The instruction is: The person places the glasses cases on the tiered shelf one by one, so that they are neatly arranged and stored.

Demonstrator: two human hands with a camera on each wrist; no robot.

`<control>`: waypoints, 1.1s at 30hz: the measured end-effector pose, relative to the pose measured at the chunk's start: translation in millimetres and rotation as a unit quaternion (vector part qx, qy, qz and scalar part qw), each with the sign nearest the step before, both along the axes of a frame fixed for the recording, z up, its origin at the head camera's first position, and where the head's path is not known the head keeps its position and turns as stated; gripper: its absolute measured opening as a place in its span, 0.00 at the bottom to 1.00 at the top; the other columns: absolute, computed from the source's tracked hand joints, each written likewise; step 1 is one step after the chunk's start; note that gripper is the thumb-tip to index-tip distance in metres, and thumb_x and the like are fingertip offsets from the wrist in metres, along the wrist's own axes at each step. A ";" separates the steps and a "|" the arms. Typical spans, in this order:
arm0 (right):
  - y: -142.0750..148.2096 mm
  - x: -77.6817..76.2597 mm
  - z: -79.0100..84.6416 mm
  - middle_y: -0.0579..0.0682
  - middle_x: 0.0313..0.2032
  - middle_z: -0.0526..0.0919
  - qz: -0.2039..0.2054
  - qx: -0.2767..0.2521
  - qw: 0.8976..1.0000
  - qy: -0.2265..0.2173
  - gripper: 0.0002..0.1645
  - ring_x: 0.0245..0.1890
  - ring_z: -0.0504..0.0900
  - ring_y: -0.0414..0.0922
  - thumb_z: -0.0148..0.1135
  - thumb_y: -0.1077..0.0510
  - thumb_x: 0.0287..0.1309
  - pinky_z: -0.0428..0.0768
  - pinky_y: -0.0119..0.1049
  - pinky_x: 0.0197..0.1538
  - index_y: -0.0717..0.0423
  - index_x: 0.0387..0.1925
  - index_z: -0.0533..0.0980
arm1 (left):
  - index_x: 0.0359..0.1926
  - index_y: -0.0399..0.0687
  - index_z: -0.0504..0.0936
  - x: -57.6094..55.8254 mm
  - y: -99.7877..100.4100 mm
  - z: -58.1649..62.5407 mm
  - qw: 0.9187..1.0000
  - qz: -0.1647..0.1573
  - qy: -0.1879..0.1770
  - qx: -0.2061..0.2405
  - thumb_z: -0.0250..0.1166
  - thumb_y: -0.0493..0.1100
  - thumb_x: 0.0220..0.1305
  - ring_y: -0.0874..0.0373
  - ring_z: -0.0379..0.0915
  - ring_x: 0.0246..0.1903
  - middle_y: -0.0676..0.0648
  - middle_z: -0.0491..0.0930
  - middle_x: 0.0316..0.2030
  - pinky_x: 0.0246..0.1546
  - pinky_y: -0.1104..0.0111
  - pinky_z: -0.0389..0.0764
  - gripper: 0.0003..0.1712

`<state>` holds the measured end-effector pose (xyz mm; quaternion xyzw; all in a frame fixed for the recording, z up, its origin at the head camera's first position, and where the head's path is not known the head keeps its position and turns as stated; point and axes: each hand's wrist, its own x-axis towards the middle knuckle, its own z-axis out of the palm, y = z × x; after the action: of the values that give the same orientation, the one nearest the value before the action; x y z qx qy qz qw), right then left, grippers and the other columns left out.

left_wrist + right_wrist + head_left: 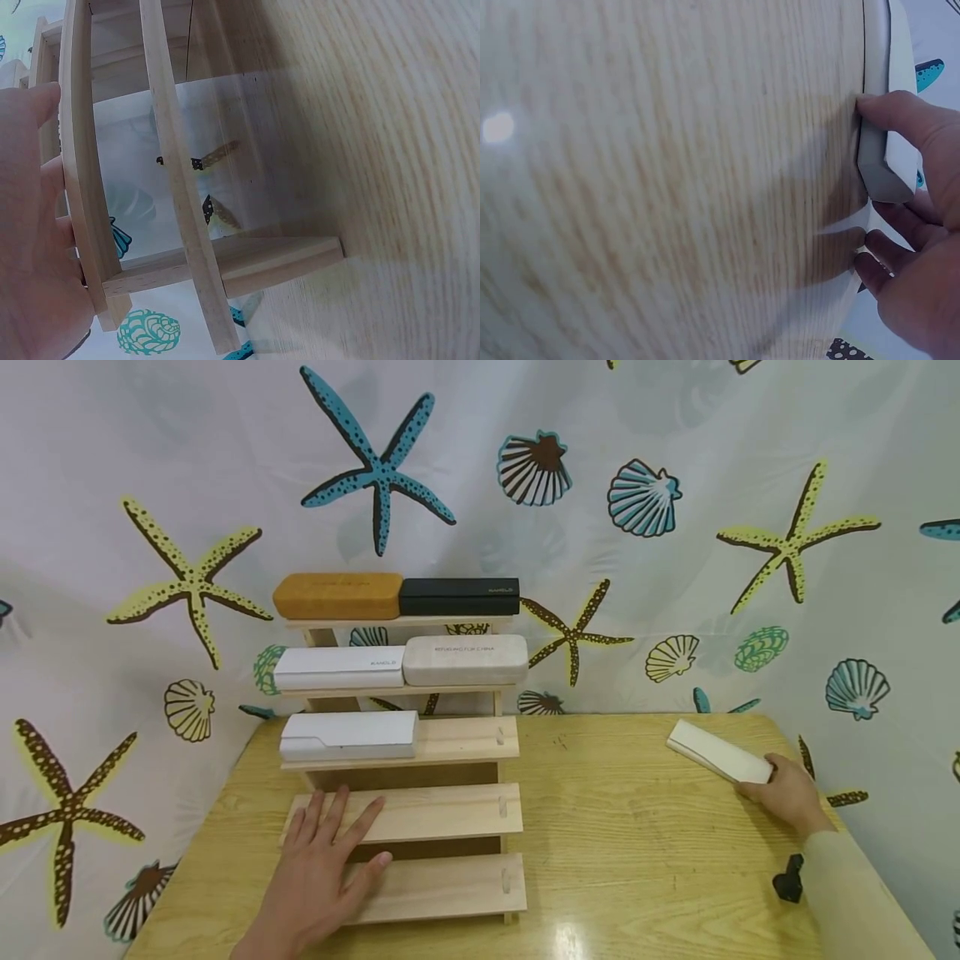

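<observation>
A cream-white glasses case [716, 752] lies slanted at the right back of the table. My right hand [787, 793] holds its near end; in the right wrist view the thumb lies along one side of the case [877, 169], with the index finger by its end. At the left, my left hand [318, 868] rests with spread fingers on a stepped wooden rack [450, 893], over its two lowest shelves. Seen from the left wrist, the fingers lie along a rack board [82, 165].
Higher shelves carry an orange case [337, 596], a black case [459, 597], a white case [341, 668], a grey-white case [465, 661] and another white case [348, 735]. A small black object [789, 878] is beside my right sleeve [855, 893]. Patterned cloth [585, 560] hangs behind the table.
</observation>
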<state>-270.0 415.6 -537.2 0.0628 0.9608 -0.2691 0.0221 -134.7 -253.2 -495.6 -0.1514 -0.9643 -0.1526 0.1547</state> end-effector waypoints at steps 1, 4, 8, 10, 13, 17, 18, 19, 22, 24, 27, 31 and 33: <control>-0.5 0.2 0.2 0.86 0.66 0.65 0.003 0.001 1.000 0.002 0.54 0.64 0.69 0.80 0.71 0.49 0.63 0.72 0.72 0.66 0.86 0.71 0.58 | 0.80 0.65 0.67 -0.3 -0.1 0.4 1.000 0.001 -0.001 -0.002 0.63 0.64 0.72 0.22 0.50 0.78 0.29 0.60 0.79 0.75 0.31 0.52 0.39; -2.0 1.6 2.6 0.84 0.62 0.72 0.017 0.009 1.000 0.012 0.49 0.60 0.74 0.78 0.73 0.49 0.62 0.75 0.70 0.63 0.84 0.67 0.66 | 0.80 0.65 0.67 -0.6 0.0 0.6 1.000 0.003 -0.001 -0.005 0.63 0.65 0.72 0.22 0.50 0.78 0.29 0.60 0.79 0.75 0.31 0.53 0.40; -2.7 3.4 6.9 0.82 0.60 0.76 0.027 0.012 1.000 0.011 0.46 0.57 0.78 0.75 0.74 0.46 0.62 0.78 0.67 0.59 0.82 0.63 0.71 | 0.80 0.65 0.68 -0.6 0.1 0.7 1.000 0.003 -0.003 -0.003 0.63 0.65 0.72 0.22 0.50 0.78 0.29 0.60 0.78 0.74 0.31 0.53 0.40; -2.5 4.0 7.7 0.82 0.62 0.75 0.023 0.009 1.000 0.001 0.50 0.58 0.77 0.75 0.73 0.43 0.63 0.79 0.66 0.59 0.82 0.66 0.69 | 0.80 0.65 0.68 -0.8 -0.1 0.8 1.000 0.003 -0.001 -0.002 0.63 0.65 0.72 0.22 0.50 0.77 0.29 0.60 0.78 0.74 0.31 0.53 0.40; -2.0 4.5 7.0 0.82 0.63 0.74 0.017 0.003 1.000 -0.006 0.54 0.58 0.78 0.74 0.73 0.40 0.63 0.81 0.64 0.58 0.82 0.69 0.66 | 0.80 0.65 0.68 -1.2 -0.1 1.1 1.000 0.002 0.001 -0.002 0.64 0.65 0.72 0.22 0.50 0.78 0.29 0.60 0.78 0.74 0.31 0.53 0.40; -3.0 3.8 9.7 0.80 0.63 0.76 0.015 -0.010 1.000 -0.011 0.54 0.56 0.81 0.69 0.73 0.37 0.62 0.84 0.54 0.51 0.78 0.69 0.69 | 0.79 0.65 0.68 -1.1 0.4 1.3 1.000 0.000 0.002 -0.001 0.64 0.65 0.71 0.22 0.50 0.78 0.29 0.61 0.78 0.74 0.31 0.53 0.39; -4.3 3.4 12.2 0.80 0.63 0.75 0.016 -0.014 1.000 -0.013 0.54 0.55 0.81 0.68 0.73 0.36 0.62 0.84 0.52 0.49 0.77 0.69 0.69 | 0.79 0.64 0.68 -1.0 0.6 1.2 1.000 0.000 0.002 -0.001 0.64 0.65 0.71 0.22 0.50 0.78 0.29 0.61 0.78 0.74 0.31 0.53 0.39; -6.0 3.1 15.5 0.80 0.63 0.75 0.018 -0.016 1.000 -0.015 0.54 0.55 0.80 0.67 0.73 0.35 0.62 0.83 0.50 0.48 0.75 0.70 0.70 | 0.79 0.64 0.68 -0.9 0.7 1.1 1.000 0.000 0.002 -0.001 0.64 0.65 0.71 0.22 0.50 0.78 0.29 0.61 0.78 0.74 0.31 0.53 0.39; -14.1 2.0 28.9 0.81 0.66 0.71 0.029 -0.027 0.999 -0.010 0.54 0.59 0.77 0.71 0.72 0.35 0.63 0.83 0.55 0.50 0.73 0.72 0.68 | 0.80 0.65 0.68 -0.7 0.5 1.7 1.000 0.000 0.001 -0.002 0.64 0.65 0.71 0.22 0.50 0.78 0.29 0.60 0.78 0.74 0.31 0.53 0.40; -21.0 0.8 38.8 0.81 0.65 0.72 0.044 -0.018 0.999 0.008 0.53 0.59 0.77 0.72 0.72 0.36 0.63 0.82 0.59 0.51 0.72 0.72 0.68 | 0.80 0.65 0.68 -0.8 0.3 1.9 1.000 0.000 0.001 -0.003 0.64 0.65 0.71 0.22 0.50 0.78 0.29 0.61 0.78 0.74 0.31 0.54 0.40; -32.2 0.4 54.3 0.79 0.62 0.76 0.068 -0.011 0.997 0.038 0.51 0.56 0.78 0.71 0.73 0.38 0.63 0.83 0.61 0.49 0.72 0.72 0.69 | 0.80 0.65 0.67 -1.1 -0.5 2.2 1.000 0.001 -0.002 -0.004 0.63 0.65 0.72 0.22 0.50 0.78 0.29 0.60 0.78 0.74 0.31 0.54 0.40; -47.8 2.4 73.2 0.75 0.62 0.78 0.086 -0.025 0.994 0.059 0.50 0.56 0.80 0.69 0.74 0.38 0.63 0.85 0.57 0.45 0.67 0.73 0.71 | 0.79 0.65 0.68 -0.7 -0.7 1.8 1.000 0.002 -0.005 -0.004 0.63 0.65 0.73 0.22 0.49 0.78 0.30 0.60 0.79 0.74 0.31 0.54 0.38; -55.1 4.3 81.1 0.74 0.63 0.77 0.091 -0.035 0.993 0.066 0.50 0.57 0.80 0.70 0.74 0.38 0.62 0.86 0.57 0.46 0.65 0.73 0.71 | 0.79 0.65 0.68 -0.4 -0.6 1.6 1.000 0.002 -0.002 -0.004 0.62 0.64 0.73 0.22 0.49 0.78 0.30 0.60 0.79 0.74 0.31 0.54 0.38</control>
<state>-265.7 360.5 -456.1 -0.0441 0.9518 -0.3031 -0.0151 -135.0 -253.9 -494.0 -0.1494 -0.9656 -0.1486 0.1521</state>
